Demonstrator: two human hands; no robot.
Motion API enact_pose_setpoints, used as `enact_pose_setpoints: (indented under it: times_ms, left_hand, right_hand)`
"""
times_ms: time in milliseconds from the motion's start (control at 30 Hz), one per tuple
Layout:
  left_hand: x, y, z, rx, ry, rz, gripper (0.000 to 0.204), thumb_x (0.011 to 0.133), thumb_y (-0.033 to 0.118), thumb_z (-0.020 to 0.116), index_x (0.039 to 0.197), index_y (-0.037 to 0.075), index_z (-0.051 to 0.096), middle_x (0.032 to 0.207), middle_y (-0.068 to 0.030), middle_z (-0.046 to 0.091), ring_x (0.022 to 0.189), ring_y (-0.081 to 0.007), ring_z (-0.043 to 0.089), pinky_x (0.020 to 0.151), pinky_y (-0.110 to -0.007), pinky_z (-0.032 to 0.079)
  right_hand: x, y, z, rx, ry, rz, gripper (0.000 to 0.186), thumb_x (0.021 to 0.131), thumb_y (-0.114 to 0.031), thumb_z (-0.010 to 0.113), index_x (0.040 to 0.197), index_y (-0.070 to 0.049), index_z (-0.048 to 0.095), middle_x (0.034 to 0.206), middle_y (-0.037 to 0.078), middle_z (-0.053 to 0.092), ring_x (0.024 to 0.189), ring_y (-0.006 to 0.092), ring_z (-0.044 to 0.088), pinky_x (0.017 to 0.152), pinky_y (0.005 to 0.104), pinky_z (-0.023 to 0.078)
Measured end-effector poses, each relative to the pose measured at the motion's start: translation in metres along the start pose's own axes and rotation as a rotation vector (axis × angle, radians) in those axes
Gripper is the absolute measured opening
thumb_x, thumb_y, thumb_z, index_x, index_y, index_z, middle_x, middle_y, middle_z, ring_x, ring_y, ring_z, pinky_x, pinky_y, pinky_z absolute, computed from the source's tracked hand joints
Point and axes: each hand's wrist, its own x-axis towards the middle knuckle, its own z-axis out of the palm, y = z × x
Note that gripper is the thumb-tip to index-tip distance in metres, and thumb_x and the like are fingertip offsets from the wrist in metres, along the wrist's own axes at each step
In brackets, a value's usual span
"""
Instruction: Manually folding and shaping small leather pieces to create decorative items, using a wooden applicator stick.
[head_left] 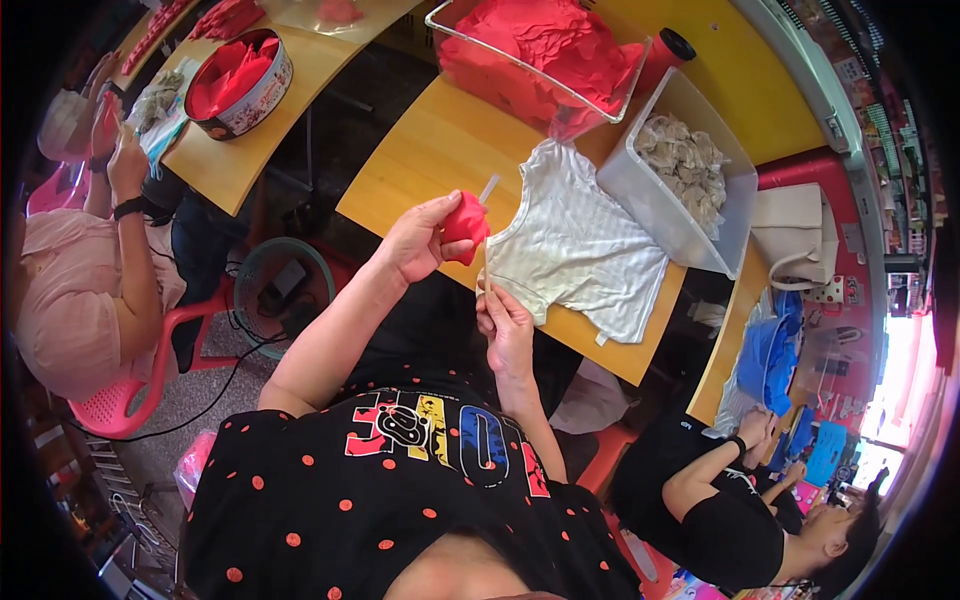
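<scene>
Red, thin-looking cloth (467, 230) sits gripped between the thumb and fingers of the left hand (425, 240), over the wooden table's (400, 172) near edge. The right hand's (508, 328) fingertips pinch together beside the white garment (585, 240); I can't tell on what. It seems a fine-handling step, calling next for light, exact fingertips.

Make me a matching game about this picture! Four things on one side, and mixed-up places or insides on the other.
Things:
1. Small red piece
2. White garment
3. Round tin
4. Translucent bin beside the garment

Places or insides:
A. Holds greyish pieces
B. Held in the person's left hand
C. Spread out on the middle table
D. Holds red pieces, at the upper left

Pairs: 1-B, 2-C, 3-D, 4-A
</scene>
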Motion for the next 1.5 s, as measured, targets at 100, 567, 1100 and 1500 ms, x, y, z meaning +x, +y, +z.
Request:
enact_pose_setpoints:
  times_ms: [100,567,1100,1500]
  left_hand:
    - [0.0,0.0,0.002,-0.03,0.004,-0.006,0.034,0.095,0.03,0.051,0.114,0.002,0.053,0.104,-0.0101,0.063,0.09,-0.0192,0.065,0.064,-0.027,0.059]
    - [0.002,-0.008,0.013,0.128,0.013,0.03,0.032,0.092,0.022,0.057,0.116,0.001,0.053,0.105,-0.0115,0.062,0.091,-0.0186,0.062,0.078,-0.028,0.055]
    - [-0.01,-0.017,-0.008,0.085,0.022,-0.131,0.016,0.092,0.02,0.058,0.102,0.008,0.061,0.093,-0.0051,0.066,0.082,-0.0155,0.064,0.067,-0.032,0.057]
    - [-0.035,0.009,-0.021,-0.045,0.094,-0.046,0.019,0.092,0.019,0.056,0.103,0.004,0.057,0.096,-0.0124,0.065,0.091,-0.0276,0.065,0.069,-0.033,0.058]
  right_hand:
    - [-0.003,0.0,0.001,0.055,-0.018,0.0,0.025,0.092,-0.012,0.057,0.113,-0.001,0.061,0.078,0.0,0.057,0.053,0.0025,0.038,0.047,0.0156,0.027]
    - [0.025,-0.069,-0.036,-0.881,0.335,-0.541,0.02,0.09,-0.01,0.056,0.108,-0.002,0.061,0.082,0.006,0.059,0.064,0.0164,0.055,0.054,0.0261,0.042]
    - [0.109,-0.287,-0.063,-1.372,0.434,-0.845,0.019,0.086,-0.017,0.059,0.096,-0.003,0.068,0.09,0.015,0.068,0.084,0.0222,0.066,0.073,0.0324,0.051]
    - [0.291,-0.339,-0.109,-1.808,0.745,-0.234,0.029,0.081,-0.029,0.06,0.098,-0.007,0.069,0.102,0.019,0.065,0.1,0.034,0.062,0.09,0.0416,0.047]
